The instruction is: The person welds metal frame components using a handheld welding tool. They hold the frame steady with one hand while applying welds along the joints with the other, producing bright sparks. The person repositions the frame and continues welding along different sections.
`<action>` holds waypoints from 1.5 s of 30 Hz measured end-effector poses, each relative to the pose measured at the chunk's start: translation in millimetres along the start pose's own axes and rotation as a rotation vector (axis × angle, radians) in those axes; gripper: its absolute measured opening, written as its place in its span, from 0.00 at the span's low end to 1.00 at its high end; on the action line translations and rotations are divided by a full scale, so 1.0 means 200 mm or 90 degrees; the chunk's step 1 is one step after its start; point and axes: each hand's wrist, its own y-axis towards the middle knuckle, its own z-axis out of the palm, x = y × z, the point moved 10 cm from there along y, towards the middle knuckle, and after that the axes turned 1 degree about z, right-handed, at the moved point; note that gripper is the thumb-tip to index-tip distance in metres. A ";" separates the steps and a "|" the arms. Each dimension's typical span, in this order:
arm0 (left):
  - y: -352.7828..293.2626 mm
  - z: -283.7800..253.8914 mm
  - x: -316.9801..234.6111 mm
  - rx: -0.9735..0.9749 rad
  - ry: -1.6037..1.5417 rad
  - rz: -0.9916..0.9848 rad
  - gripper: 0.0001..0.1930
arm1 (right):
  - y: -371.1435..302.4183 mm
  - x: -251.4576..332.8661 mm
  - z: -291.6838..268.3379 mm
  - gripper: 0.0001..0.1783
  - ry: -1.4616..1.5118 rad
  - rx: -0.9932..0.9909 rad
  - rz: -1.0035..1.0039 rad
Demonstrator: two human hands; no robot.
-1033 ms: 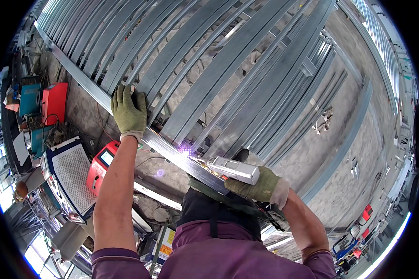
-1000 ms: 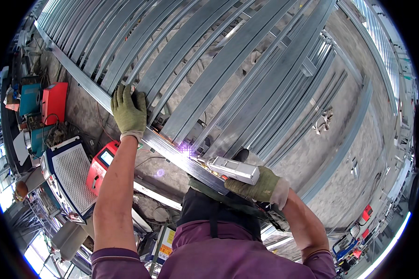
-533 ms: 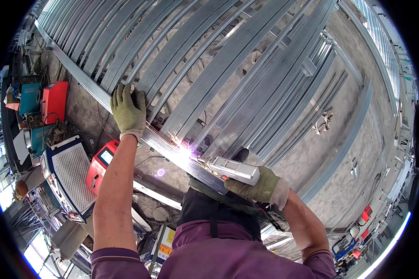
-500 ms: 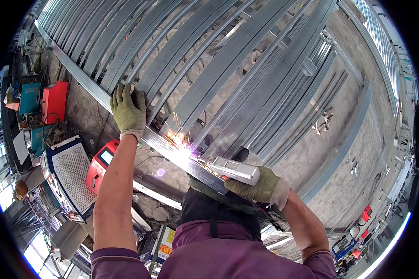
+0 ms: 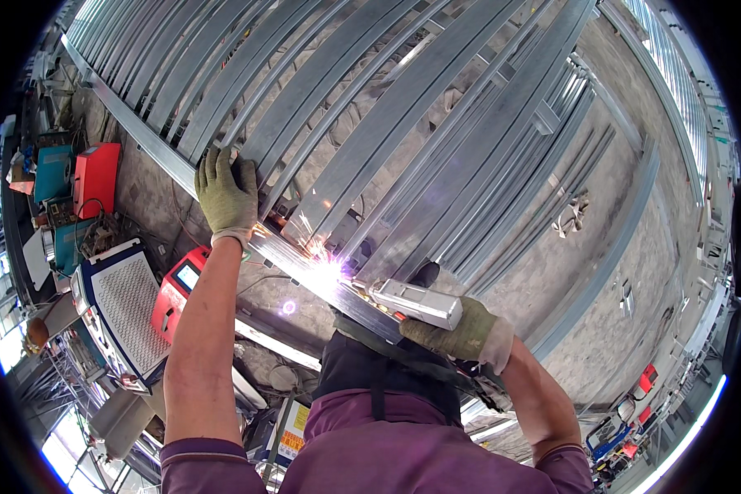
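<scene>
Welding seems to be in hand: by a silver-grey, box-shaped metal torch (image 5: pixel 420 302), a white-violet flare (image 5: pixel 328 273) is made at the inner edge of a long, flat grey metal rail (image 5: pixel 276 253), near the lower end of a broad, dull-grey metal bar (image 5: pixel 395 128). Short orange sparks (image 5: pixel 309 235) are thrown up across that bar. The torch is gripped by the right hand (image 5: pixel 457 329), in an olive-green knitted glove, beside the rail's lower right end. The left hand (image 5: pixel 226 198), gloved alike, is laid over the rail further up its length, with fingers stretched out and touching a bar's end; how hard it is pressed cannot be told.

For the next move, a steady torch angle and an unshifted rail would probably be called for, and the left hand would best be kept clear of the sparks.

The torch tip and the seam itself are drowned in glare, so neither the bead nor any gap can be judged. The right hand's fingers are largely hidden behind the torch. The bars' far ends are cut off above, and what the rail is carried on, over the grey concrete floor (image 5: pixel 589 313), cannot be made out.
</scene>
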 end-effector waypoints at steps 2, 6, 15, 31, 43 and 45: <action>0.00 0.00 0.00 -0.001 -0.004 0.005 0.27 | 0.00 -0.02 0.00 0.31 0.004 -0.002 -0.003; 0.00 0.00 0.00 0.003 0.005 -0.007 0.27 | -0.01 -0.08 0.01 0.32 0.016 -0.003 0.038; 0.01 -0.01 -0.02 -0.008 -0.001 0.007 0.26 | -0.08 -0.10 0.01 0.35 0.051 -0.027 0.094; 0.01 -0.02 -0.02 0.000 -0.007 -0.001 0.26 | -0.12 0.02 -0.10 0.33 0.039 -0.143 -0.136; 0.01 -0.04 -0.04 0.002 -0.017 -0.003 0.27 | 0.00 0.02 -0.01 0.33 0.091 -0.067 0.007; 0.01 -0.04 -0.05 0.001 -0.017 0.001 0.27 | -0.01 0.05 -0.01 0.34 0.087 -0.072 0.012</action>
